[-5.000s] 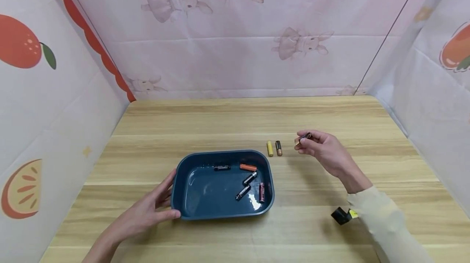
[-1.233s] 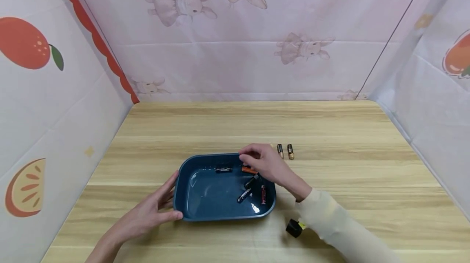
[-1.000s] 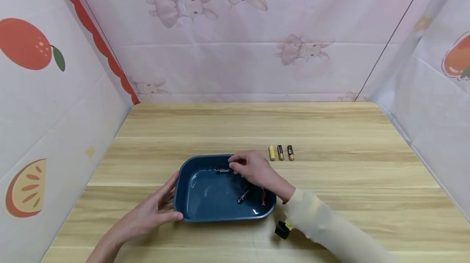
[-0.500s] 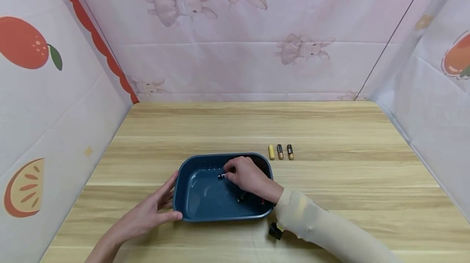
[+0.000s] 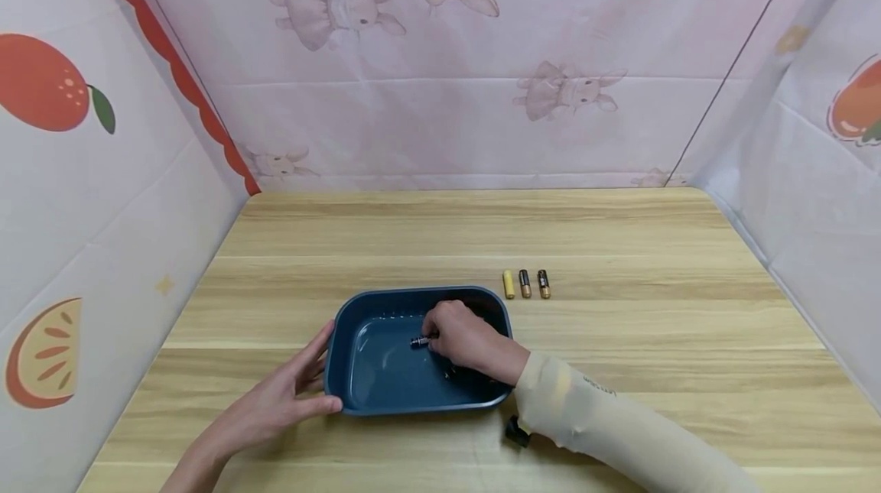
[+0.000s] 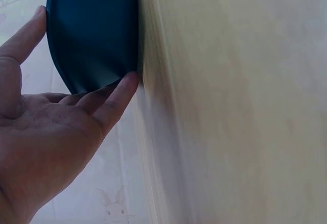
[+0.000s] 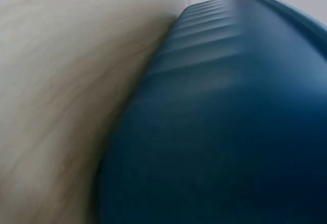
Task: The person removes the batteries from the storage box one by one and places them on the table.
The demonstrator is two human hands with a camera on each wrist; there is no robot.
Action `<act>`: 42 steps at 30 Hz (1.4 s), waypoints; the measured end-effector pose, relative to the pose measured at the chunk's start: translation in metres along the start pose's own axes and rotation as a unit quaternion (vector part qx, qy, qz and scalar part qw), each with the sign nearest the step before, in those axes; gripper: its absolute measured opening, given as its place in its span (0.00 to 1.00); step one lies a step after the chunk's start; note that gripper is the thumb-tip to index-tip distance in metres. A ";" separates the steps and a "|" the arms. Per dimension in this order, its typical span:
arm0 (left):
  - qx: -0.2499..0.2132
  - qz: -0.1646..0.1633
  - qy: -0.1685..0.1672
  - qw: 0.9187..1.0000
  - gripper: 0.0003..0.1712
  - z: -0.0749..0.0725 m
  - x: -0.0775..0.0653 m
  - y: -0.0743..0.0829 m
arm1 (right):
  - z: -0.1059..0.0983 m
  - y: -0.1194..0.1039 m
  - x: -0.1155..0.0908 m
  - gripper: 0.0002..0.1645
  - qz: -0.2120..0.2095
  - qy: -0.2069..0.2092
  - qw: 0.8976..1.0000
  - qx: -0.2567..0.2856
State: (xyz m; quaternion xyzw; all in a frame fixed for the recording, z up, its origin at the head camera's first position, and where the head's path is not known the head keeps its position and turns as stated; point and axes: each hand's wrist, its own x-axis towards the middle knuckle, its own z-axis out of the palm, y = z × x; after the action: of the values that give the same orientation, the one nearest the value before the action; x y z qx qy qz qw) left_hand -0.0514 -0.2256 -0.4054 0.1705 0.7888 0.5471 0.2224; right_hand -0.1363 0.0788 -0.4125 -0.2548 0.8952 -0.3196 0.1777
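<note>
A dark blue plastic bin (image 5: 381, 374) stands on the table. My left hand (image 5: 278, 395) rests on its left end, fingers along the outer wall and thumb at the near corner; the left wrist view shows straight fingers touching the bin. Inside the bin, the right hand (image 5: 468, 336) reaches down with bent fingers holding a dark battery (image 5: 418, 342), one end of which sticks out to the left. The hand and forearm hide most of the other batteries. In the right wrist view the bin's outer wall (image 7: 204, 132) blocks sight of the fingers.
Behind the bin's right corner lie a yellow battery (image 5: 508, 284) and two black-and-copper batteries (image 5: 525, 283), side by side in a row. A black wrist device (image 5: 516, 432) hangs under the right sleeve. Fabric walls enclose the wooden table (image 5: 619, 233) at back and sides.
The black-and-copper battery formerly in my right hand now lies third in the row. That hand has moved left into the bin and grips a dark battery, shifted slightly nearer. Left hand unmoved.
</note>
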 end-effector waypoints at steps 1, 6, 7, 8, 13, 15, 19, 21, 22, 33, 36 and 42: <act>0.002 -0.001 0.001 1.000 0.58 0.000 0.000 0.000 | 0.000 0.000 0.000 0.05 -0.001 -0.003 1.000 -0.007; 0.010 -0.017 0.009 1.000 0.58 0.000 0.001 -0.001 | -0.005 -0.001 0.000 0.01 -0.021 -0.004 1.000 -0.001; 0.013 -0.018 0.009 1.000 0.58 0.000 0.001 -0.001 | -0.007 -0.002 -0.001 0.01 -0.028 -0.002 1.000 0.011; 0.012 -0.022 0.010 1.000 0.58 0.000 0.001 -0.001 | -0.008 -0.002 -0.002 0.02 -0.036 0.001 0.999 0.024; 0.017 -0.019 0.006 1.000 0.58 -0.001 0.002 0.001 | -0.021 -0.008 -0.010 0.05 -0.068 0.026 0.992 0.102; 0.015 -0.019 0.005 1.000 0.58 -0.002 0.002 0.002 | -0.028 -0.010 -0.014 0.06 -0.071 0.038 0.987 0.142; 0.011 -0.017 0.002 1.000 0.58 -0.002 0.002 0.003 | -0.047 -0.013 -0.023 0.10 -0.063 0.064 0.968 0.233; 0.009 -0.014 -0.001 1.000 0.58 -0.002 0.002 0.002 | -0.058 -0.013 -0.028 0.11 -0.058 0.079 0.956 0.275; 0.010 -0.012 -0.001 1.000 0.58 -0.002 0.001 0.002 | -0.063 -0.013 -0.031 0.11 -0.057 0.088 0.949 0.298; 0.016 -0.026 0.003 1.000 0.58 -0.003 0.001 0.003 | -0.113 0.001 -0.063 0.10 -0.065 0.174 0.857 0.481; 0.019 -0.030 0.005 0.999 0.58 -0.003 0.001 0.002 | -0.123 0.010 -0.071 0.11 -0.072 0.188 0.839 0.506; 0.016 -0.019 0.001 1.000 0.58 -0.002 0.000 0.002 | -0.140 0.031 -0.086 0.11 -0.096 0.213 0.815 0.530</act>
State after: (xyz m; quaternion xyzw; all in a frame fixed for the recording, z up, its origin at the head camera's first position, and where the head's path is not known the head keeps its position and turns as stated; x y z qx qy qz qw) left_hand -0.0529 -0.2266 -0.4025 0.1582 0.8010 0.5299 0.2292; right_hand -0.1446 0.2162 -0.3172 -0.1311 0.5735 -0.8065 0.0589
